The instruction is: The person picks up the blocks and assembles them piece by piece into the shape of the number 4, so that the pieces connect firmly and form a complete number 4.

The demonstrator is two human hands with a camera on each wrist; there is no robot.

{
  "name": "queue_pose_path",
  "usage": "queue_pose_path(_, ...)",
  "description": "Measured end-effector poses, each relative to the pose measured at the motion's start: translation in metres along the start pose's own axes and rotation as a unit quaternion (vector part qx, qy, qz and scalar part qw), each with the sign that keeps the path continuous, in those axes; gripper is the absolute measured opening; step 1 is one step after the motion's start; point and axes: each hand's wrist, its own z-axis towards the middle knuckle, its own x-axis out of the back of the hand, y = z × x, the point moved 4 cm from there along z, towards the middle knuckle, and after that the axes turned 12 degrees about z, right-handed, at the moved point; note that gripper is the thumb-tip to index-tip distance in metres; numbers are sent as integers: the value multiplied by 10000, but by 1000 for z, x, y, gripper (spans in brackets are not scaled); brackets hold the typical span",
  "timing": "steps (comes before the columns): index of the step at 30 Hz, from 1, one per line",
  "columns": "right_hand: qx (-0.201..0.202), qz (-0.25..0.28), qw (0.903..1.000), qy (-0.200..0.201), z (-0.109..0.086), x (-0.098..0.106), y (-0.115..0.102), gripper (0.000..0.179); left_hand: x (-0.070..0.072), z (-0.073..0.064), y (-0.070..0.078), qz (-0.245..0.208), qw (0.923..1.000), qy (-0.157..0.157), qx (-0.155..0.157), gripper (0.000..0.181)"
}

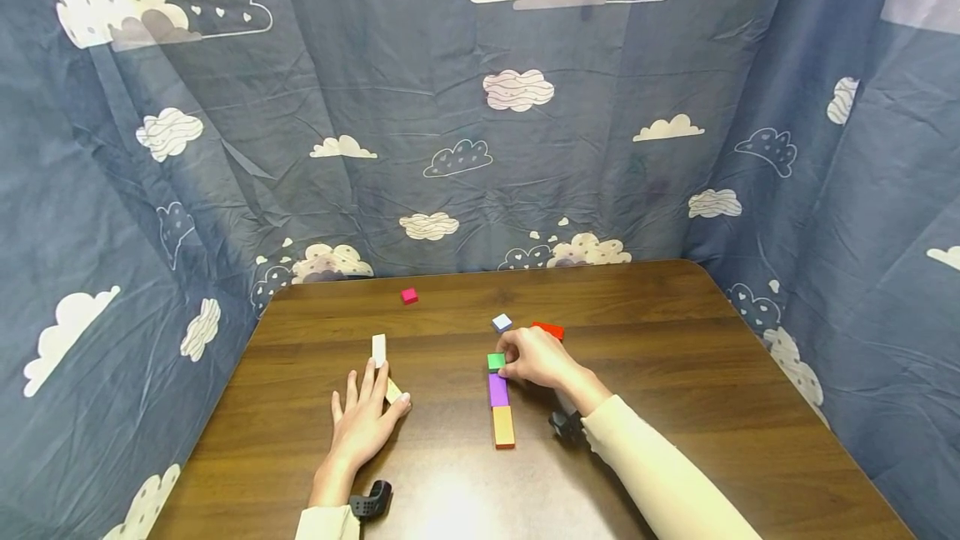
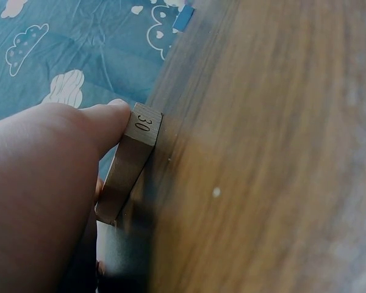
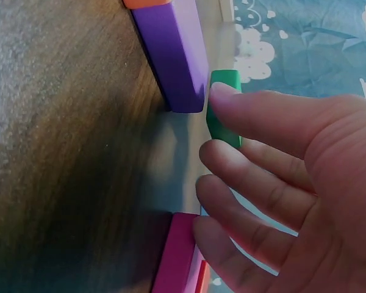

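Observation:
My right hand [image 1: 536,359] pinches a green block [image 1: 496,362] between thumb and finger. The green block overlaps the far end of a purple block [image 1: 498,390] in the head view; in the right wrist view a gap shows between them. Nearer to me, an orange block [image 1: 503,427] continues the same line. My left hand [image 1: 363,423] lies with fingers spread, its thumb touching a pale wooden block [image 1: 393,391] marked 30 on its end. Just beyond its fingertips is a white block [image 1: 378,348].
A light blue block [image 1: 502,322] and a red block [image 1: 549,329] lie beyond my right hand. Toward the table's back edge sits a pink block [image 1: 408,296]. A cloud-patterned curtain [image 1: 465,90] surrounds the brown wooden table [image 1: 660,298].

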Motion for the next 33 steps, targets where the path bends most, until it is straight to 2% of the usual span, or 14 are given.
queue_pose_path(4, 8, 9, 10000, -68, 1, 0, 0, 28, -1, 1, 0, 34, 9999, -109, 31, 80)
queue_pose_path(10, 4, 108, 9998, -142, 3, 0, 0, 28, -3, 1, -1, -24, 10000, 3, -5, 78)
queue_pose_path(16, 18, 97, 9997, -207, 4, 0, 1, 27, -3, 2, -2, 7, 9998, -197, 34, 81)
queue_pose_path(23, -21, 223, 9994, -280, 6, 1, 3, 26, 1, 2, 1, -25, 9999, -131, 27, 80)
queue_pose_path(33, -14, 177, 9996, -197, 2, -2, 2, 24, 0, 0, 0, -31, 10000, -93, 8, 79)
